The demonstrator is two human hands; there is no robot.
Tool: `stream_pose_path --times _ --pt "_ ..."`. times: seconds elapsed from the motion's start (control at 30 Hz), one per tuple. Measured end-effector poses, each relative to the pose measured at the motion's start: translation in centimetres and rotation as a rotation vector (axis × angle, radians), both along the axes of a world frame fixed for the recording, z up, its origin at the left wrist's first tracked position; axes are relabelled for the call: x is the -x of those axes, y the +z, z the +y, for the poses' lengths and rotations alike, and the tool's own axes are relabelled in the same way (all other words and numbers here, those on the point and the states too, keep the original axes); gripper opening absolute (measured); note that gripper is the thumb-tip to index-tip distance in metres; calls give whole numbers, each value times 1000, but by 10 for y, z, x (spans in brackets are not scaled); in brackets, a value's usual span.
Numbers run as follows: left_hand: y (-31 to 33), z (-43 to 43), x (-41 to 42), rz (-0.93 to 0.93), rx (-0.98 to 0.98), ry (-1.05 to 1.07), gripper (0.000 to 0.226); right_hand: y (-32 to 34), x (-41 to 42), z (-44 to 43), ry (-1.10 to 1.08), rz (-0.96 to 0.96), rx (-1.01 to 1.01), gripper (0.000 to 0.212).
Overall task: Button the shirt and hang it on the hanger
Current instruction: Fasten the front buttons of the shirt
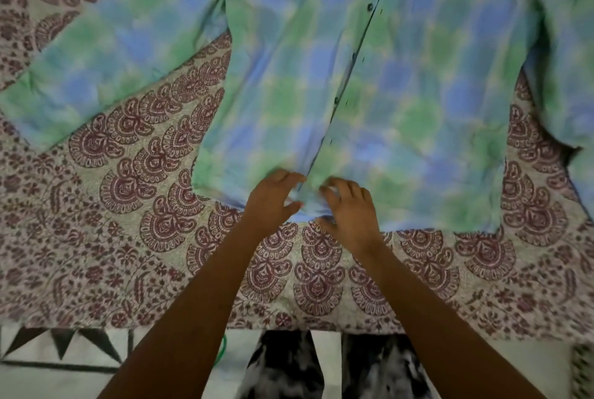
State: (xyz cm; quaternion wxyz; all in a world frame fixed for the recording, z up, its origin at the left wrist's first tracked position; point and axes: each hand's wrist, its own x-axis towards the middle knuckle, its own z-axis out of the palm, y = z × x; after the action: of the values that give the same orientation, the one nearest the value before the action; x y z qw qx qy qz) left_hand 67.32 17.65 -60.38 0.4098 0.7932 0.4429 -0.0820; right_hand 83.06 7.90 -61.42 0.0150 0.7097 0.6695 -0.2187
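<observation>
Pinching the lower edge of the green-and-blue checked shirt [321,93] with the left hand [273,202], fingers curled, just left of the button placket [353,70]; gripping the adjoining edge with the right hand [352,210], fingers curled too. Lies front-up on a paisley bedspread [530,215].
</observation>
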Motion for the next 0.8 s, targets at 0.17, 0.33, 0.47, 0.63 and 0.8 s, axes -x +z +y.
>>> stream_pose_path --times 0.17,0.33,0.47,0.63,0.8 --pt "-6 -1 6 -13 -32 -117 63 9 -1 2 -89 78 -97 15" --pt "-7 -4 7 -50 -182 -69 17 27 -12 -4 -140 242 -226 30" --pt "-2 -5 4 -64 -169 -25 18 33 -17 -21 16 130 -259 25" --pt "8 7 16 -72 -224 -75 24 34 -30 -33 -127 42 -36 31" --pt "-7 15 36 67 -289 -254 35 26 -53 -23 3 53 157 38"
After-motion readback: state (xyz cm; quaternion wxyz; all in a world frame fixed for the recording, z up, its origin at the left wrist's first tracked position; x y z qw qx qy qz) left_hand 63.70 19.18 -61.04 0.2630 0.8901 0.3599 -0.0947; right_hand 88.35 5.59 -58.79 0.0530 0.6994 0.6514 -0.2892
